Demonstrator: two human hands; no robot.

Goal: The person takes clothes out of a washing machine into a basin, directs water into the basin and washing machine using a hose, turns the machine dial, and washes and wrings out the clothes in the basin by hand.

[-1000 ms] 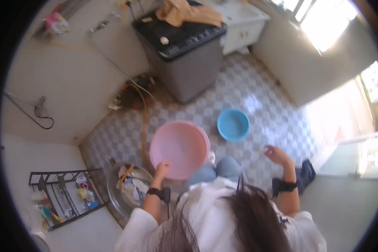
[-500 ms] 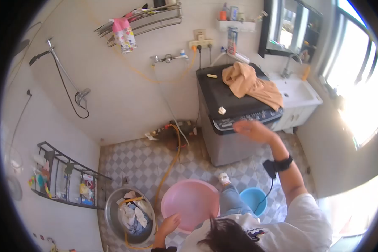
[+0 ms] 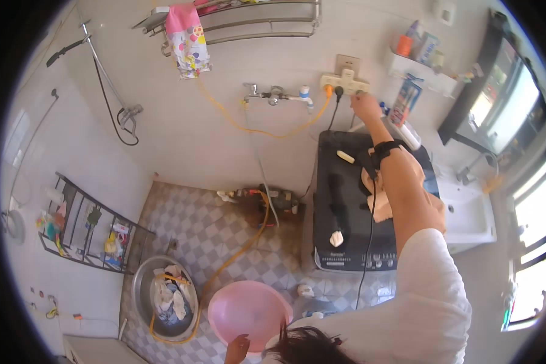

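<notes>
My right hand (image 3: 366,108) reaches up to the wall, its fingers closed at the right end of the power strip (image 3: 329,80). A black plug sits there, mostly hidden by the fingers. Left of it, another black plug (image 3: 338,91) and an orange plug (image 3: 328,90) are in their sockets. Below the raised arm stands the washing machine (image 3: 340,194) with a dark lid. A tan garment (image 3: 379,206) lies on it, partly covered by my forearm. My left hand (image 3: 238,347) is low beside the pink basin (image 3: 249,291), fingers apart and holding nothing.
On the tiled floor, a metal basin (image 3: 141,303) holds clothes, and an orange hose (image 3: 236,255) crosses the tiles. A white sink (image 3: 476,227) adjoins the machine. A dark rack (image 3: 82,209) stands left. A small wall shelf (image 3: 415,68) is beside the strip.
My right hand has risen from the machine's front edge to the power strip. The view has shifted toward the wall and machine. My left hand stays low near the pink basin.
</notes>
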